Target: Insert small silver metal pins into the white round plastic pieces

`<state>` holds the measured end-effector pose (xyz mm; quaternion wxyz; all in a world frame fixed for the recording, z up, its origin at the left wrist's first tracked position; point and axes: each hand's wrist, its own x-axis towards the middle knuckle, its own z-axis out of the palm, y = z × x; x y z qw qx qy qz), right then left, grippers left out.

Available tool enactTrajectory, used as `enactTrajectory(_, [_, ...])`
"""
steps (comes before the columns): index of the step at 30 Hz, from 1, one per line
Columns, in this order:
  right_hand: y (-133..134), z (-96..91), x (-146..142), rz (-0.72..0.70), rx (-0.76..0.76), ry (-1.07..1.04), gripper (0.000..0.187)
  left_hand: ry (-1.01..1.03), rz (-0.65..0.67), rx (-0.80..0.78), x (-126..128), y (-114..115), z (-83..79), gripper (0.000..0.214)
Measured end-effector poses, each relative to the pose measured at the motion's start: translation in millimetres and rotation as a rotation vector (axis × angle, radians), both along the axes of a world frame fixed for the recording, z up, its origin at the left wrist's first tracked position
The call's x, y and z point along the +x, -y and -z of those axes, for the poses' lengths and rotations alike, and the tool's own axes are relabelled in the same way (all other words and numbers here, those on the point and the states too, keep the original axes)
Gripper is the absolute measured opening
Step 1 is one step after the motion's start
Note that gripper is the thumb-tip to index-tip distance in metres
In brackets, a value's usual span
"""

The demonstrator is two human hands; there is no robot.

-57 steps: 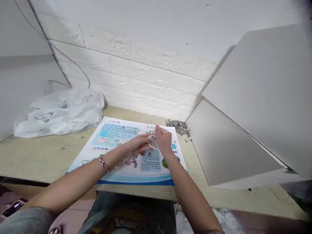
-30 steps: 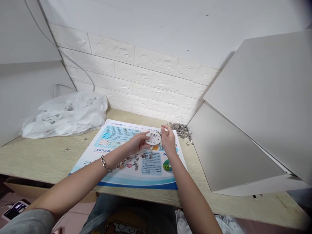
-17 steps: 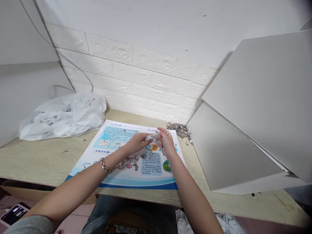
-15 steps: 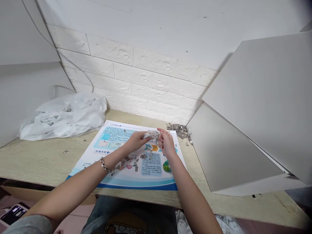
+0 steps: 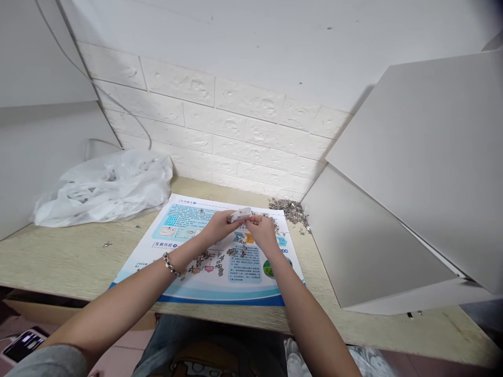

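My left hand [image 5: 221, 226] is closed on a small white plastic piece [image 5: 241, 214], held above the printed sheet. Against the right end of that piece, the fingers of my right hand [image 5: 261, 229] are pinched together; whatever they hold is too small to make out. Small metal parts [image 5: 220, 260] lie scattered on the printed sheet [image 5: 184, 290] below my hands. More of them rest just beyond my right hand, partly hidden by it.
A heap of small metal parts [image 5: 291, 210] sits at the back of the table [image 5: 70, 262], by the wall. On the left lies a white plastic bag [image 5: 106, 186] with pieces inside. Large white panels [image 5: 377, 241] stand on the right. A phone [image 5: 24, 343] is below, at lower left.
My right hand has turned and moved left and down, its fingers now meeting the white plastic piece. The piece is tilted differently and shows more of its face.
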<state>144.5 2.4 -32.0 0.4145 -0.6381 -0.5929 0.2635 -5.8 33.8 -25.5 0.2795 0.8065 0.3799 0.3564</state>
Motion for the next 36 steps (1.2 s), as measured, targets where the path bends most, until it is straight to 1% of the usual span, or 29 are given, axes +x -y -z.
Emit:
enactTrajectory(2, [0, 0.6, 0, 0.011, -0.005, -0.007, 0.023, -0.014, -0.018, -0.015, 0, 0, 1.0, 0.027])
enactTrajectory(4, [-1, 1.0, -1, 0.025, -0.001, 0.002, 0.023, -0.031, -0.009, 0.004, 1, 0, 1.3, 0.029])
enactTrajectory(8, [-1, 0.4, -2, 0.057, 0.026, 0.023, 0.028, -0.051, 0.014, 0.063, 2, 1, 2.2, 0.021])
enactTrajectory(11, [1, -1.4, -5, 0.060, 0.028, 0.017, 0.023, -0.057, -0.034, 0.093, -1, -3, 5.0, 0.017])
enactTrajectory(13, [3, -3.0, -7, 0.049, 0.037, -0.014, 0.019, -0.035, -0.085, 0.116, -4, -6, 7.2, 0.025])
enactTrajectory(15, [5, -3.9, -9, 0.037, 0.052, -0.068, 0.018, -0.005, -0.101, 0.161, -8, -10, 8.9, 0.032])
enactTrajectory(19, [4, -0.5, -9, 0.032, 0.066, -0.129, 0.026, 0.028, -0.006, 0.285, -13, -12, 8.5, 0.036])
enactTrajectory(23, [-3, 8.4, -5, 0.015, 0.107, -0.126, 0.034, 0.047, 0.034, 0.325, -11, -5, 2.3, 0.036])
enactTrajectory(25, [-5, 10.6, -4, 0.000, 0.116, -0.165, 0.037, 0.074, 0.000, 0.280, -9, 0, -1.4, 0.026])
enactTrajectory(27, [-4, 9.2, -3, 0.000, 0.108, -0.192, 0.038, 0.079, -0.096, 0.135, -6, 2, -4.3, 0.016])
enactTrajectory(29, [-1, 4.7, -5, 0.010, 0.090, -0.184, 0.036, 0.072, -0.192, -0.034, -4, 3, -5.7, 0.026])
enactTrajectory(30, [1, 2.0, -5, 0.017, 0.081, -0.169, 0.035, 0.066, -0.215, -0.087, -3, 3, -5.7, 0.031])
enactTrajectory(31, [3, -0.5, -6, 0.021, 0.070, -0.154, 0.033, 0.063, -0.218, -0.106, -3, 3, -5.2, 0.034])
enactTrajectory(33, [5, -3.6, -8, 0.003, 0.042, -0.141, 0.030, 0.053, -0.165, -0.054, -1, 3, -2.4, 0.031])
enactTrajectory(35, [4, -2.9, -8, -0.016, 0.015, -0.141, 0.027, 0.041, -0.053, 0.054, 0, 3, 2.1, 0.021])
enactTrajectory(36, [3, -1.3, -7, -0.014, 0.007, -0.139, 0.025, 0.033, 0.005, 0.108, 0, 2, 4.7, 0.020])
